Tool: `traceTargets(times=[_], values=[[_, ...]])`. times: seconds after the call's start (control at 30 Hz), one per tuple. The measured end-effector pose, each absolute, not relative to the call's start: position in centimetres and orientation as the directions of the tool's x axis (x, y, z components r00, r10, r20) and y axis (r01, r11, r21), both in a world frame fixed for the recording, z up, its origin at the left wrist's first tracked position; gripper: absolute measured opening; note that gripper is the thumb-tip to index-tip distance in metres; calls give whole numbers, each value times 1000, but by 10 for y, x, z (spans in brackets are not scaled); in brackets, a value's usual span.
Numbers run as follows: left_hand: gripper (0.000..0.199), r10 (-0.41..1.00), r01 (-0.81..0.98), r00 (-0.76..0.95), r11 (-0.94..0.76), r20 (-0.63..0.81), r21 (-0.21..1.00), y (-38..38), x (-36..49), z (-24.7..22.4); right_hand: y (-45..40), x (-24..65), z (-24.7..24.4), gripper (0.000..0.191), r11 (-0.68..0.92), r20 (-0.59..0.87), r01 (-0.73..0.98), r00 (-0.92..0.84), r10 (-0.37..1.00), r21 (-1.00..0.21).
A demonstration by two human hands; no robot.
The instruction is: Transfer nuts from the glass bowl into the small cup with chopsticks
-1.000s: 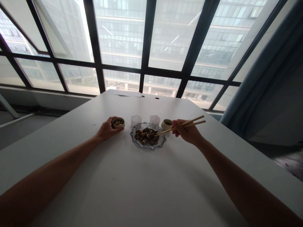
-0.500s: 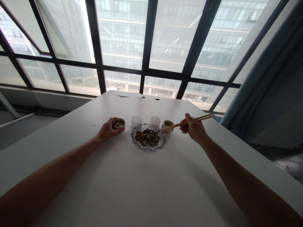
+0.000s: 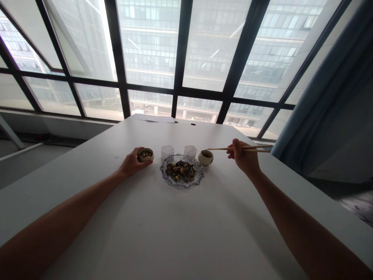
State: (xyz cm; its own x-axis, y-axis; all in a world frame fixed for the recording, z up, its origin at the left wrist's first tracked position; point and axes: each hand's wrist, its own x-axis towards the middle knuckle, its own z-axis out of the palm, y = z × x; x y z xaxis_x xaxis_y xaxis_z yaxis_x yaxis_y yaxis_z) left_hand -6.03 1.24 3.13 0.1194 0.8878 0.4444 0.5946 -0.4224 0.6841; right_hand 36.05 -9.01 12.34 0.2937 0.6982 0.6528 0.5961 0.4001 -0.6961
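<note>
A glass dish (image 3: 197, 179) of dark seeds and pale nuts stands mid-table. My left hand (image 3: 131, 162) grips a small ceramic bowl (image 3: 145, 154) holding several pale nuts, just left of the dish. My right hand (image 3: 243, 157) holds a pair of wooden chopsticks (image 3: 221, 148) nearly level, their tips hovering above a second small ceramic bowl (image 3: 205, 157) to the right of the dish. Whether the tips pinch anything is too small to tell.
Two small clear plastic cups (image 3: 167, 152) (image 3: 190, 151) stand behind the dish. The white table (image 3: 163, 229) ends at a far edge with papers (image 3: 151, 118), below large windows. A blue curtain (image 3: 320, 101) hangs at the right.
My right hand has lifted the chopsticks out of the glass dish and swung them right; their tips now hover over the right ceramic bowl. The left hand has stayed on its bowl.
</note>
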Motion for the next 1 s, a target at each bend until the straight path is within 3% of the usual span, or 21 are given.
traceTargets(times=[0.07, 0.17, 0.3, 0.4, 0.53, 0.67, 1.0], values=[[85, 889, 595, 120, -421, 442, 685, 12, -60, 31, -94, 355, 129, 65, 444, 654, 529, 318, 686, -723], [85, 889, 596, 118, -420, 443, 684, 12, -60, 31, -102, 340, 136, 68, 443, 570, 427, 235, 787, -788], [84, 884, 595, 114, -427, 454, 681, 12, -60, 31, -110, 316, 133, 70, 326, 380, 434, 41, 924, -840], [84, 881, 591, 115, -432, 459, 681, 13, -60, 30, -112, 301, 122, 69, 294, 295, 442, -69, 953, -847], [83, 881, 590, 121, -435, 458, 681, 14, -60, 30, -110, 294, 108, 60, 402, 415, 477, -84, 906, -782], [83, 882, 595, 122, -432, 455, 677, 14, -59, 29, -109, 296, 102, 57, 455, 531, 484, 24, 847, -748], [81, 879, 591, 121, -437, 462, 678, 14, -59, 30, -108, 286, 89, 53, 448, 468, 397, -50, 882, -801]])
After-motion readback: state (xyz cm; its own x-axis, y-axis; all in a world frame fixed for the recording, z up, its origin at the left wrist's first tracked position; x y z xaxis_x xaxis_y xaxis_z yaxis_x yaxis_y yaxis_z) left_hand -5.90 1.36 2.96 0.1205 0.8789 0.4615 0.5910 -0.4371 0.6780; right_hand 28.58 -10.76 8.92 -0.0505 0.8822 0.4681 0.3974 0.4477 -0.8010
